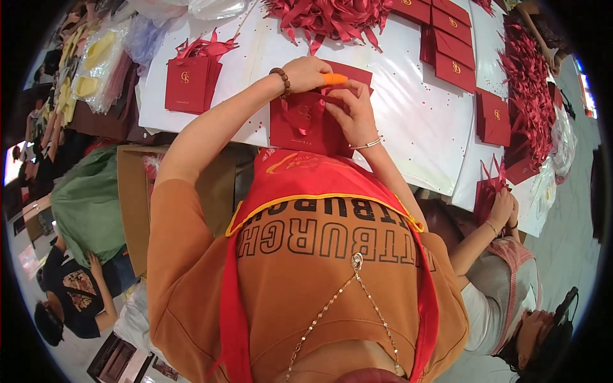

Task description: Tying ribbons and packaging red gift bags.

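Note:
A red paper gift bag (281, 126) with gold print lies at the table's near edge, in front of my apron. My left hand (305, 73), with a brown bead bracelet at the wrist, bends over the bag's top edge; its fingers are closed and what they hold is hidden. An orange cover (334, 79) sticks out from its fingertips. My right hand (357, 118) curls in from the right, thumb and fingers pinching at the red ribbon by the bag's top. A ribbon loop (302, 121) hangs over the bag's front. Another red bag (359, 75) lies partly beneath my hands.
Loose red ribbons (332, 19) are heaped at the far side. Finished-looking bags with ribbons (188, 83) lie left; folded red bags (453, 64) are stacked right. A co-worker's hands (502, 209) hold a red bag at the right. An open cardboard box (133, 204) stands below the table, left.

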Action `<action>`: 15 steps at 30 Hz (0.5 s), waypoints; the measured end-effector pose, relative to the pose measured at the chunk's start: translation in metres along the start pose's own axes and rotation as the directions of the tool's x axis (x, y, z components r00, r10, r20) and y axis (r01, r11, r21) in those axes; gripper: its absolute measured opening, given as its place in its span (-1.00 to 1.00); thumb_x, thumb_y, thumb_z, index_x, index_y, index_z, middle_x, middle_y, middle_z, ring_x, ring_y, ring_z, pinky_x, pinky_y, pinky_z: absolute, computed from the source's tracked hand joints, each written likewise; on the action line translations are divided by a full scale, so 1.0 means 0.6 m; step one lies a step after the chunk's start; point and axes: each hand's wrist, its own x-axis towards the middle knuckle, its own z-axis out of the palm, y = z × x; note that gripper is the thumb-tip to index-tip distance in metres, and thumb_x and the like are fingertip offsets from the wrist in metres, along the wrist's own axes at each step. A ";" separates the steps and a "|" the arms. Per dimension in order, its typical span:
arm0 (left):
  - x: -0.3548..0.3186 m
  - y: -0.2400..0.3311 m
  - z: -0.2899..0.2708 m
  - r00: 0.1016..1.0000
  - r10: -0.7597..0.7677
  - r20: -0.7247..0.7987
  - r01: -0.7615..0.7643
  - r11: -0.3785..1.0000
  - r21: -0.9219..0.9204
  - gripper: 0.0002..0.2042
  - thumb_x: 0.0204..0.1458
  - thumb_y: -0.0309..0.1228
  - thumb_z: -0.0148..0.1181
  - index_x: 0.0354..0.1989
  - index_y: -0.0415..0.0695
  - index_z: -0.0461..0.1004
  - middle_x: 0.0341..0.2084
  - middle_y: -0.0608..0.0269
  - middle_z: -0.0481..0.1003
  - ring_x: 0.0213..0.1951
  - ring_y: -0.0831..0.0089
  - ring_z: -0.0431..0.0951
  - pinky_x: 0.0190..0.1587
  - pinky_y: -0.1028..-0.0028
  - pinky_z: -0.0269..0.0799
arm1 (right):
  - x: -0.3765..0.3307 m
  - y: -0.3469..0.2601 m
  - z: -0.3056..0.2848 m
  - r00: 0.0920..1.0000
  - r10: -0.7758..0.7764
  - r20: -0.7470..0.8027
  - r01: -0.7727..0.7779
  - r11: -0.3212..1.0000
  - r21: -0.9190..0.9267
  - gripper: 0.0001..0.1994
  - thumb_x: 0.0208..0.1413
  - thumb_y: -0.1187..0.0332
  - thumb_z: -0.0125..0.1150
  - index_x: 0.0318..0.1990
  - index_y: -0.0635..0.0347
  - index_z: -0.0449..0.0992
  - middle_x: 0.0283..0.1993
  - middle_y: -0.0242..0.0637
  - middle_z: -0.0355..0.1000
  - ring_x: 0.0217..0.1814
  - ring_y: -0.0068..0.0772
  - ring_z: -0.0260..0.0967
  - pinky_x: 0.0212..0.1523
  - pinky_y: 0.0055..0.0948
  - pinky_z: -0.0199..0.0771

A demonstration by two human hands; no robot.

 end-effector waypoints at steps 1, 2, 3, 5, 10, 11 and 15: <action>0.001 -0.004 0.000 1.000 0.000 0.002 0.000 1.000 0.002 -0.70 0.01 -0.20 0.04 -0.48 -0.24 0.46 -0.61 0.30 0.44 -0.52 0.60 0.36 -0.42 0.56 0.26 | -0.002 0.001 -0.003 0.999 0.034 0.031 -0.035 0.999 0.026 -0.78 -0.16 0.49 0.22 -0.27 0.12 0.45 -0.13 -0.17 0.22 -0.21 -0.27 0.26 -0.29 -0.45 0.33; 0.001 -0.008 0.000 0.999 0.001 0.050 0.004 0.994 -0.112 -0.71 0.00 -0.21 0.05 -0.48 -0.24 0.46 -0.61 0.27 0.44 -0.52 0.58 0.36 -0.41 0.55 0.26 | -0.003 0.002 -0.005 0.996 0.067 0.063 -0.070 0.996 0.050 -0.76 -0.15 0.50 0.20 -0.24 0.12 0.43 -0.14 -0.17 0.25 -0.24 -0.29 0.27 -0.30 -0.47 0.33; 0.003 -0.011 0.001 0.995 0.008 0.097 0.014 0.975 -0.224 -0.72 -0.02 -0.22 0.06 -0.47 -0.24 0.46 -0.60 0.25 0.44 -0.51 0.56 0.37 -0.40 0.54 0.27 | -0.004 -0.001 -0.006 0.996 0.068 0.061 -0.071 0.996 0.051 -0.76 -0.15 0.50 0.20 -0.24 0.12 0.43 -0.14 -0.17 0.25 -0.24 -0.29 0.27 -0.30 -0.47 0.33; 0.006 -0.020 0.009 0.999 0.027 0.034 -0.016 0.959 -0.284 -0.73 -0.03 -0.23 0.08 -0.48 -0.24 0.47 -0.61 0.25 0.44 -0.52 0.57 0.37 -0.41 0.55 0.26 | -0.001 -0.013 -0.005 0.959 0.216 0.184 -0.248 0.954 0.170 -0.67 -0.12 0.51 0.16 -0.12 0.11 0.36 -0.20 -0.14 0.33 -0.39 -0.27 0.31 -0.37 -0.46 0.32; 0.038 -0.060 -0.031 0.889 0.073 -0.452 -0.131 0.987 -0.098 -0.74 -0.06 -0.23 0.13 -0.51 -0.20 0.48 -0.67 0.43 0.38 -0.58 0.70 0.29 -0.53 0.66 0.15 | -0.004 -0.022 -0.005 0.937 0.187 0.294 -0.230 0.966 0.119 -0.57 -0.10 0.52 0.13 0.00 0.05 0.26 -0.35 -0.09 0.36 -0.60 -0.21 0.25 -0.49 -0.39 0.26; 0.036 -0.054 -0.055 0.905 -0.051 -0.422 -0.041 0.978 -0.206 -0.74 -0.05 -0.21 0.12 -0.51 -0.18 0.49 -0.68 0.44 0.36 -0.59 0.71 0.26 -0.54 0.66 0.11 | -0.003 -0.020 -0.007 0.946 0.122 0.301 -0.168 0.977 0.131 -0.55 -0.10 0.52 0.12 0.02 0.03 0.25 -0.38 -0.06 0.35 -0.63 -0.19 0.23 -0.52 -0.37 0.24; 0.031 -0.049 -0.078 0.916 -0.202 -0.347 0.053 0.917 -0.395 -0.74 -0.03 -0.16 0.08 -0.45 -0.11 0.49 -0.69 0.49 0.34 -0.62 0.75 0.20 -0.57 0.69 0.02 | 0.000 -0.010 -0.001 0.968 0.066 0.241 -0.118 0.972 0.205 -0.55 -0.09 0.50 0.13 0.03 0.01 0.25 -0.38 -0.06 0.35 -0.65 -0.26 0.23 -0.53 -0.38 0.24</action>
